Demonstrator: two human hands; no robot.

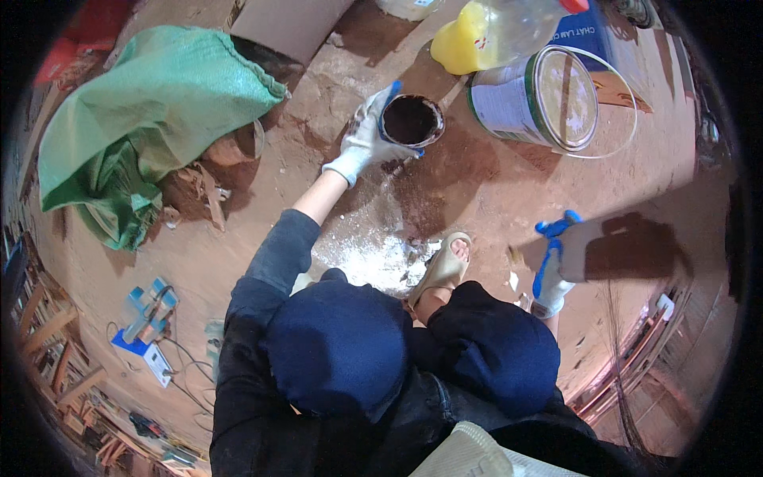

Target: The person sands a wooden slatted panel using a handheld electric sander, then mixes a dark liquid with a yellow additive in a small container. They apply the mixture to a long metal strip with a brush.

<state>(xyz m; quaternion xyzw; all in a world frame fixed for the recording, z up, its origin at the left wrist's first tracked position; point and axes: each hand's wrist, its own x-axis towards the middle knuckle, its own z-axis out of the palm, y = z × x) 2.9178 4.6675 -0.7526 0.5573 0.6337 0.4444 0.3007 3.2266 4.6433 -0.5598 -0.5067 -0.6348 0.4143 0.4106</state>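
Observation:
My left hand (368, 135), in a white glove with blue-coated fingers, is closed around a round tub (412, 121). The tub's mouth faces up, and its inside is coated dark brown; how deep any contents are, I cannot tell. My right hand (552, 270), gloved the same way, is low over the floor to the right of my knees. Its blue fingers are apart, and I see nothing held in them. White powder (369, 258) is scattered on the reddish-brown floor between the tub and my sandalled foot (445, 266).
A lidded white-and-green bucket (501, 103) with a wire handle lies beyond the tub, beside a yellow-and-clear plastic container (469, 40) and a blue box (584, 36). At left are a green woven sack (151, 111), a blue power tool (151, 310) with cables, and scrap wood (60, 334).

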